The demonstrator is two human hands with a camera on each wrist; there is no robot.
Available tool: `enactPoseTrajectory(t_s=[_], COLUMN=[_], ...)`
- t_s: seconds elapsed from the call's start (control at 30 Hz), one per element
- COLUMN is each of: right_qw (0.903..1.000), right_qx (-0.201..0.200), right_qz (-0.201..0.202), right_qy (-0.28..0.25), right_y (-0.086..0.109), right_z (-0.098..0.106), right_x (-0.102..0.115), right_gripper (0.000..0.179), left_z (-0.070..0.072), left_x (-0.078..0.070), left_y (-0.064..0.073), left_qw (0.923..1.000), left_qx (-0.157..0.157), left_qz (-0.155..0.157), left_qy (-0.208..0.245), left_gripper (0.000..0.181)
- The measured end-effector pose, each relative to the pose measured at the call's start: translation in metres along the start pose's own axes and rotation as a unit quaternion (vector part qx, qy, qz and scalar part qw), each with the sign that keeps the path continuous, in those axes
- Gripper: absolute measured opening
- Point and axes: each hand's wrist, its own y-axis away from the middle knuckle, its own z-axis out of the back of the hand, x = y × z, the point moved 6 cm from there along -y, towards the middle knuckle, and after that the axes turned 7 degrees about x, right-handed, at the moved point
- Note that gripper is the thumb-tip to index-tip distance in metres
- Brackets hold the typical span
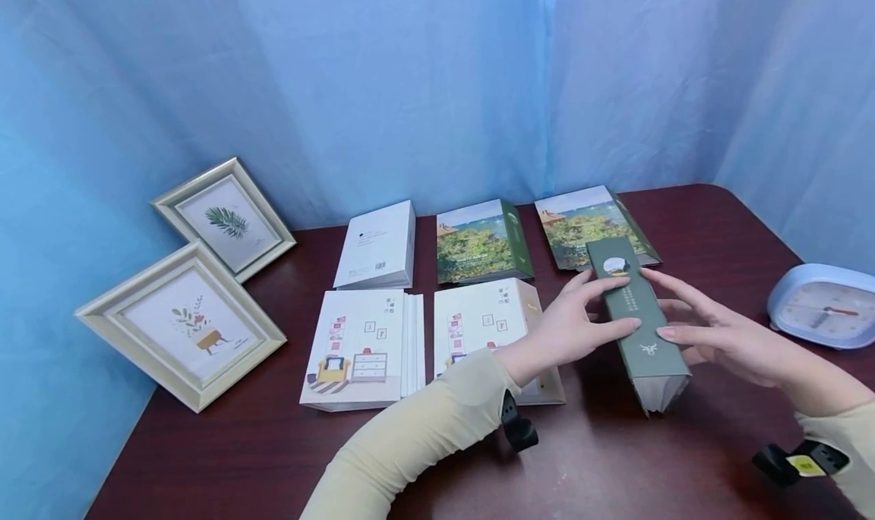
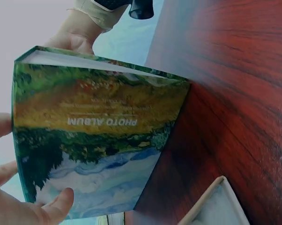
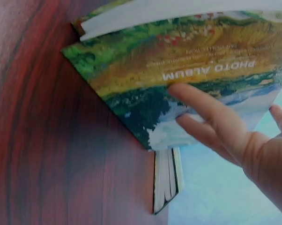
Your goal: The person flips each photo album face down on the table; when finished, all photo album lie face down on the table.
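Note:
A thick photo album (image 1: 642,345) with a dark green spine stands on the table, spine up and page edges down. My left hand (image 1: 563,323) holds it from the left, thumb and fingertips at the spine edge. On the other side my right hand (image 1: 731,345) grips it, with the thumb by the spine and fingers against the cover. In the left wrist view, the album's painted landscape cover (image 2: 99,122) reads "PHOTO ALBUM". The right wrist view shows fingers lying on a similar painted cover (image 3: 202,70).
Behind lie a white album (image 1: 376,243) and two landscape-covered albums (image 1: 472,239), (image 1: 581,224). Nearer are two white illustrated albums (image 1: 362,330), (image 1: 478,315), the second partly behind my left arm. Two picture frames (image 1: 225,216), (image 1: 184,323) lie left; a blue clock (image 1: 823,307) is right.

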Motion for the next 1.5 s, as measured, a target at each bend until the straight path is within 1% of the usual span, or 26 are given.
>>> enactPoseTrajectory(t_s=[0.13, 0.23, 0.43, 0.53, 0.63, 0.73, 0.83, 0.93, 1.03, 1.1, 1.17, 1.23, 1.27, 1.33, 1.37, 1.47, 1.5], right_qw=[0.9999, 0.9998, 0.9974, 0.9965, 0.9951, 0.9899, 0.9780, 0.9574, 0.9368, 0.9240, 0.9127, 0.9075, 0.9070, 0.9082, 0.9105, 0.9121, 0.9130], right_qx=[0.010, 0.006, -0.035, -0.040, -0.047, -0.071, -0.110, -0.165, -0.212, -0.226, -0.227, -0.215, -0.208, -0.201, -0.196, -0.191, -0.189], right_qz=[0.010, 0.016, -0.019, -0.027, -0.039, -0.058, -0.073, -0.091, -0.116, -0.147, -0.173, -0.195, -0.202, -0.209, -0.211, -0.216, -0.216], right_qy=[0.001, 0.013, 0.061, 0.068, 0.078, 0.108, 0.162, 0.219, 0.253, 0.271, 0.292, 0.304, 0.305, 0.302, 0.297, 0.291, 0.290], right_y=[0.005, 0.008, 0.013, 0.015, 0.019, 0.023, 0.026, 0.029, 0.028, 0.025, 0.020, 0.016, 0.014, 0.013, 0.013, 0.012, 0.011], right_z=[0.006, 0.009, 0.017, 0.020, 0.024, 0.029, 0.035, 0.040, 0.042, 0.042, 0.042, 0.041, 0.042, 0.042, 0.042, 0.043, 0.043], right_x=[0.000, 0.001, 0.000, 0.000, 0.000, 0.000, 0.003, 0.008, 0.015, 0.018, 0.018, 0.014, 0.011, 0.005, 0.001, -0.005, -0.007], right_gripper=[0.072, 0.072, 0.074, 0.074, 0.075, 0.073, 0.068, 0.061, 0.061, 0.067, 0.075, 0.083, 0.086, 0.090, 0.092, 0.097, 0.098], left_z=[0.001, 0.001, 0.001, 0.001, -0.001, -0.007, -0.015, -0.023, -0.028, -0.031, -0.033, -0.035, -0.036, -0.036, -0.036, -0.036, -0.036], left_x=[0.002, 0.003, 0.004, 0.005, 0.004, 0.004, 0.004, 0.004, 0.004, 0.007, 0.011, 0.016, 0.018, 0.020, 0.020, 0.021, 0.022], left_y=[-0.004, -0.007, -0.010, -0.012, -0.015, -0.018, -0.020, -0.022, -0.023, -0.025, -0.027, -0.030, -0.031, -0.032, -0.033, -0.033, -0.033], left_qw=[0.9996, 0.9987, 0.9959, 0.9925, 0.9867, 0.9768, 0.9626, 0.9470, 0.9332, 0.9262, 0.9205, 0.9163, 0.9128, 0.9041, 0.8997, 0.8868, 0.8836], left_qx=[0.017, 0.034, 0.065, 0.077, 0.095, 0.125, 0.162, 0.188, 0.202, 0.209, 0.217, 0.227, 0.232, 0.244, 0.249, 0.259, 0.260], left_qz=[-0.017, -0.025, -0.037, -0.042, -0.047, -0.049, -0.047, -0.046, -0.045, -0.035, -0.018, 0.005, 0.014, 0.030, 0.035, 0.042, 0.045], left_qy=[-0.014, -0.029, -0.051, -0.085, -0.123, -0.166, -0.212, -0.256, -0.294, -0.312, -0.324, -0.330, -0.336, -0.350, -0.357, -0.380, -0.386], left_gripper=[0.052, 0.053, 0.056, 0.060, 0.065, 0.080, 0.099, 0.112, 0.116, 0.117, 0.116, 0.115, 0.114, 0.112, 0.111, 0.111, 0.111])
